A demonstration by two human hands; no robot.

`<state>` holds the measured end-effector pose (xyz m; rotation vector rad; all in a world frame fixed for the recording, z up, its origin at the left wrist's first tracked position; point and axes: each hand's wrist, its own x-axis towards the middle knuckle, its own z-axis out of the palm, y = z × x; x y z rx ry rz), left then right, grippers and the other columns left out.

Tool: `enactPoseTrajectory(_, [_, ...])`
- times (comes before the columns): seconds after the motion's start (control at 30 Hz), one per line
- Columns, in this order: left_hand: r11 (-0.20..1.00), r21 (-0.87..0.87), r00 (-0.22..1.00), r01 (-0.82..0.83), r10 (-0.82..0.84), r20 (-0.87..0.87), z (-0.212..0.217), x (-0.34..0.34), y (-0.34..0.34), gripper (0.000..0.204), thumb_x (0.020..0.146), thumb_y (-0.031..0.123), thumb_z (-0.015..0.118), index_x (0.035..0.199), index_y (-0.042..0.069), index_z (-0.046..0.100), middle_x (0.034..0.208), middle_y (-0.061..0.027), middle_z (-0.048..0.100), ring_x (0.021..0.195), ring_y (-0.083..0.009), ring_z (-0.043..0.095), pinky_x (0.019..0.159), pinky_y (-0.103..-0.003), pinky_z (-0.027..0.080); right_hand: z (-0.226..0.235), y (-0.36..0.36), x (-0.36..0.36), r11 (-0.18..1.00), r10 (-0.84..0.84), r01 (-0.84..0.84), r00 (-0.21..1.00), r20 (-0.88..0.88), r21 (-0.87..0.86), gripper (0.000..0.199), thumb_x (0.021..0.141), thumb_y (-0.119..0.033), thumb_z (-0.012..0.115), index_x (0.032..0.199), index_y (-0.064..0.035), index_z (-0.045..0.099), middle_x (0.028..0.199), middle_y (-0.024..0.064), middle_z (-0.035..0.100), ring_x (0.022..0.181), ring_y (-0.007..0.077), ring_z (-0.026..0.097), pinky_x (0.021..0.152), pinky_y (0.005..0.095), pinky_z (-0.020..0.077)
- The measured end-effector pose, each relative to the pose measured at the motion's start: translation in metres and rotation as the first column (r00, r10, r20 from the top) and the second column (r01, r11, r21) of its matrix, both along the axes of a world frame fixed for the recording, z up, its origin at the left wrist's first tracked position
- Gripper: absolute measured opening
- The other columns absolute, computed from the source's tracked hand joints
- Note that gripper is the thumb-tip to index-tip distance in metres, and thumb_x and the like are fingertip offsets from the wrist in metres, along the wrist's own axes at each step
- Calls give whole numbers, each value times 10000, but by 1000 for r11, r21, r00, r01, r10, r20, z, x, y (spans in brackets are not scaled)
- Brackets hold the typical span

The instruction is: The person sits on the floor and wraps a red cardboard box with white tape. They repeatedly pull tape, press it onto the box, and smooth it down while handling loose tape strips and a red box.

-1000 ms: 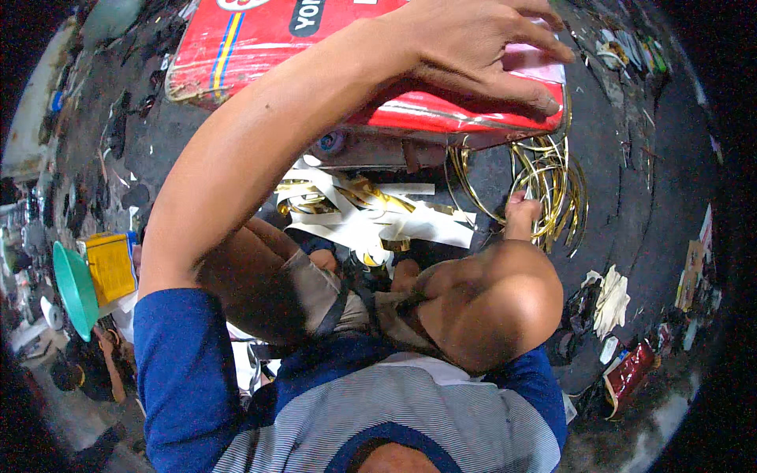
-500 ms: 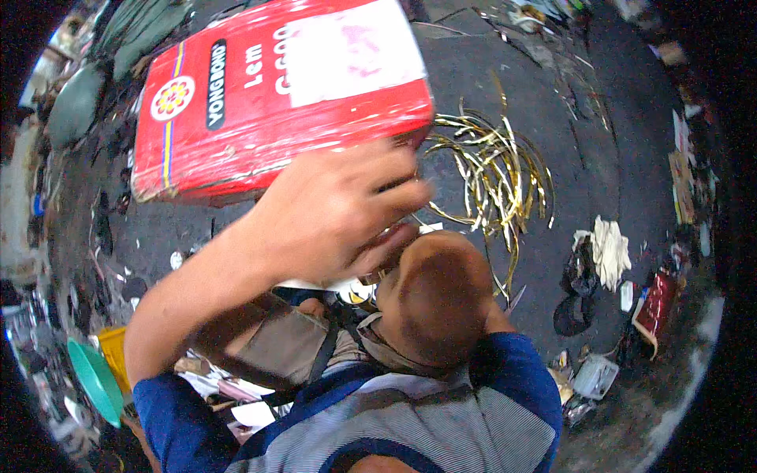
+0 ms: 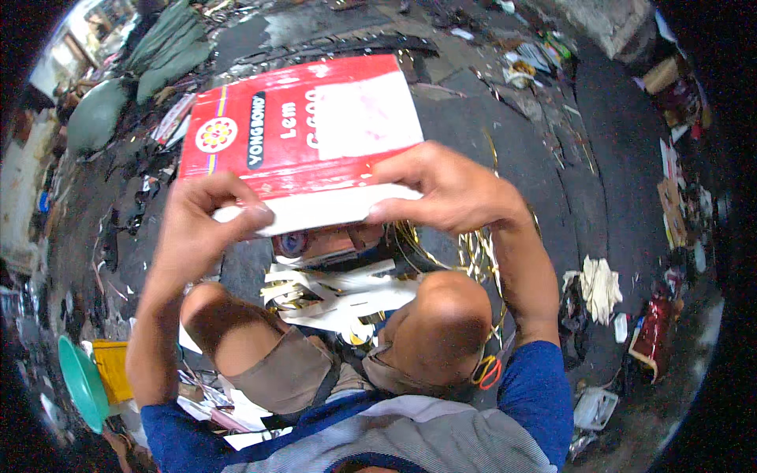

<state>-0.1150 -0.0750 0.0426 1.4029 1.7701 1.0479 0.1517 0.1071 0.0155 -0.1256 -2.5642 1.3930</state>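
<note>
In the head view, a dark, scuffed floor [image 3: 631,189] spreads out, cluttered toward its edges; an off-white cloth [image 3: 601,290] lies toward its right side, and a green bowl [image 3: 82,384] near its lower left edge. A red box [image 3: 236,169] stands in front of the person's knees [image 3: 453,307]; a white strip [image 3: 319,211] is held along the near long edge of its upper face, though whether the two touch I cannot tell. The left hand [image 3: 201,217] has its grip closed on the strip's left end, thumb on the near side; the right hand [image 3: 461,189] pinches the other end, near the box's near right corner. White and gold strips [image 3: 339,292] lie below, between the knees; gold coils [image 3: 477,256] sit on the floor to the right of them.

To handle the strip well, an even pull from both thumbs should hold it straight; lining it up with the box's near edge would help show any slant; too hard a pinch could crease the ends.
</note>
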Motion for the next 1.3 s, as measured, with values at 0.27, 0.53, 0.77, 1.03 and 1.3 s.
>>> enactPoseTrajectory(0.27, [985, -89, 864, -146, 83, -497, 19, -187, 12, 207, 822, 203, 788, 837, 16, 701, 742, -45, 696, 688, -157, 640, 705, -314, 520, 35, 66, -7, 914, -400, 406, 895, 199, 11, 258, 973, -244, 714, 896, 2, 716, 766, 21, 697, 694, 86, 612, 629, 290, 486])
enactPoseTrajectory(0.53, [782, 584, 849, 217, 145, -509, -36, -31, 130, 644, 744, 171, 844, 1348, 87, 639, 1310, -221, 631, 1238, -375, 600, 1043, -476, 495, 8, 58, -33, 693, -600, 565, 797, -76, 448, 312, 813, -324, 835, 984, -73, 764, 862, 152, 753, 770, 291, 736, 744, 411, 574])
enactPoseTrajectory(0.77, [852, 443, 960, 279, -242, -140, -62, 52, 165, 367, 836, 175, 790, 1131, 5, 655, 896, -177, 709, 805, -309, 711, 740, -410, 567, -8, 45, -25, 525, -664, 692, 697, -270, 495, 295, 803, -306, 851, 993, -115, 732, 877, 105, 752, 793, 311, 725, 717, 429, 568])
enactPoseTrajectory(1.03, [830, 513, 970, 220, -132, -202, -79, 51, 164, 233, 838, 210, 795, 931, 2, 747, 910, -165, 699, 817, -330, 714, 726, -429, 565, -9, 37, -12, 480, -540, 618, 767, -346, 623, 157, 845, -235, 810, 941, -112, 793, 947, 50, 713, 883, 268, 669, 782, 401, 554])
enactPoseTrajectory(1.3, [815, 505, 949, 285, -165, -268, -79, 46, 162, 185, 807, 185, 795, 869, 14, 763, 918, -161, 694, 816, -331, 705, 731, -426, 558, -10, 33, -9, 596, -540, 590, 797, -272, 545, 191, 843, -182, 811, 1009, -86, 818, 990, 96, 645, 939, 269, 678, 846, 373, 553])
